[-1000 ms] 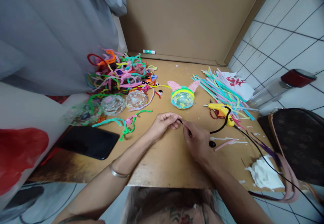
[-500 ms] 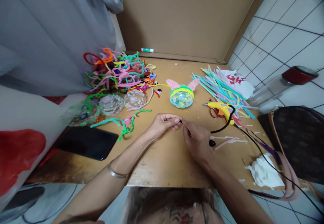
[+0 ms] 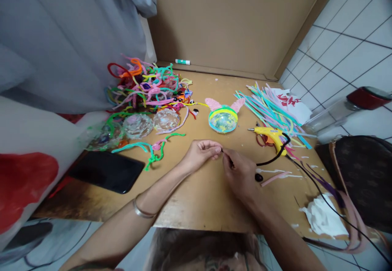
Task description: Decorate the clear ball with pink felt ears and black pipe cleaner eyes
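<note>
Above the surface (image 3: 196,205), left hand (image 3: 200,155) and right hand (image 3: 241,171) meet, both grips pinched on a black piece (image 3: 222,151). Beyond sits the bowl (image 3: 223,122), its pink ears (image 3: 211,104) and yellow band (image 3: 224,110) already on; the piece is not.

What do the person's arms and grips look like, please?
The left forearm wears a shiny silver-coloured bangle; the right forearm shows nothing worn. No sleeve covers either. The left grip and the right grip are gloveless human hands.
</note>
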Action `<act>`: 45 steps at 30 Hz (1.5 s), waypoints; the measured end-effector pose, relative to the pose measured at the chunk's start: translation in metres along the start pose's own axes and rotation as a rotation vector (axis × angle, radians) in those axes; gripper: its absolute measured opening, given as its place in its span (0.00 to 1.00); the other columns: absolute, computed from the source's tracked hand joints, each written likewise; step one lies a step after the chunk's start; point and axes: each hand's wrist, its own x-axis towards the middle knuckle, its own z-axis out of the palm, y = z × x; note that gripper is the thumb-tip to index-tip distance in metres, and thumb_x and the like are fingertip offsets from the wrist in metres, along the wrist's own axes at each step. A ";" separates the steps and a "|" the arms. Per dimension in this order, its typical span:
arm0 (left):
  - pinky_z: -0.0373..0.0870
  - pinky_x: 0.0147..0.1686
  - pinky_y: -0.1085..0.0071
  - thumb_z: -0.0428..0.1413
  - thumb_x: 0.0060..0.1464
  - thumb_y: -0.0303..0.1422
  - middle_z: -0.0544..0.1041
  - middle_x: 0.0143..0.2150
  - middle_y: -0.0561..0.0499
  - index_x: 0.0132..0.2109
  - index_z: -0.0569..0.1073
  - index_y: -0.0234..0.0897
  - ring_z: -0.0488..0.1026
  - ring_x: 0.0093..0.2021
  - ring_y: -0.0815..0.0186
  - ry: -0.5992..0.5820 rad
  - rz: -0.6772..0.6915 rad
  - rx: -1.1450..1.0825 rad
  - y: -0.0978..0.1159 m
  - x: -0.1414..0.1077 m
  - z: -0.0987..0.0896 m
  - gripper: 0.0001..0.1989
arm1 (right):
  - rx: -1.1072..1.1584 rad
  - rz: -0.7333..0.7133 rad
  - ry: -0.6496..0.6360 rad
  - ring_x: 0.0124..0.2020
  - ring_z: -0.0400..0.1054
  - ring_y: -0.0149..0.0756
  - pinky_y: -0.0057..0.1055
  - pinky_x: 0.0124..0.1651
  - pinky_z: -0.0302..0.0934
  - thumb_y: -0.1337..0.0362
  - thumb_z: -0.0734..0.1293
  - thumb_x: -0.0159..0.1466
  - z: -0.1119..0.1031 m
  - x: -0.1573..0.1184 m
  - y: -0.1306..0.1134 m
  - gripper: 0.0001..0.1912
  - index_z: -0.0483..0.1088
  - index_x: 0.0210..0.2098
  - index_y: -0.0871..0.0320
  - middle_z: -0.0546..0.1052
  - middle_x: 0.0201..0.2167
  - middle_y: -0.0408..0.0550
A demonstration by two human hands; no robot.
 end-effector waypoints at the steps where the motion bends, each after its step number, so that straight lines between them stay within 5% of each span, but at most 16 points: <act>1: 0.62 0.27 0.74 0.69 0.33 0.46 0.74 0.23 0.53 0.31 0.78 0.30 0.65 0.22 0.75 0.004 0.015 0.007 0.000 0.000 0.001 0.23 | 0.013 0.010 -0.006 0.21 0.67 0.32 0.28 0.27 0.51 0.68 0.59 0.66 0.000 0.000 0.000 0.12 0.73 0.32 0.57 0.76 0.22 0.45; 11: 0.60 0.27 0.75 0.67 0.37 0.48 0.72 0.22 0.54 0.31 0.76 0.31 0.64 0.23 0.74 0.067 0.099 0.124 -0.001 -0.001 0.003 0.23 | -0.059 -0.063 0.029 0.21 0.62 0.31 0.30 0.28 0.48 0.69 0.60 0.66 -0.002 0.003 0.002 0.13 0.72 0.28 0.57 0.72 0.19 0.42; 16: 0.58 0.25 0.75 0.62 0.43 0.53 0.73 0.25 0.52 0.30 0.75 0.31 0.64 0.23 0.74 -0.049 0.012 0.135 0.008 0.003 -0.012 0.25 | -0.195 -0.221 0.060 0.25 0.61 0.32 0.32 0.32 0.46 0.72 0.60 0.66 -0.008 0.006 0.007 0.11 0.74 0.34 0.58 0.72 0.21 0.43; 22: 0.51 0.22 0.76 0.68 0.36 0.47 0.71 0.23 0.53 0.28 0.74 0.30 0.61 0.21 0.76 -0.198 -0.143 0.138 0.016 0.001 -0.018 0.23 | -0.212 -0.296 0.028 0.27 0.60 0.34 0.35 0.37 0.48 0.72 0.61 0.66 -0.012 0.007 0.011 0.10 0.73 0.38 0.57 0.73 0.23 0.43; 33: 0.50 0.23 0.75 0.67 0.37 0.42 0.71 0.23 0.53 0.29 0.75 0.30 0.61 0.21 0.77 -0.201 -0.143 0.092 0.011 0.001 -0.017 0.19 | 0.063 -0.212 0.025 0.31 0.65 0.35 0.31 0.34 0.55 0.70 0.60 0.67 -0.004 0.007 0.009 0.09 0.72 0.35 0.60 0.74 0.27 0.48; 45: 0.53 0.24 0.74 0.66 0.37 0.41 0.71 0.22 0.54 0.27 0.74 0.31 0.61 0.21 0.76 -0.107 -0.095 0.067 0.005 -0.004 -0.003 0.17 | 0.111 -0.090 -0.008 0.28 0.65 0.34 0.30 0.32 0.55 0.69 0.61 0.66 -0.004 0.009 0.009 0.09 0.71 0.30 0.58 0.73 0.25 0.46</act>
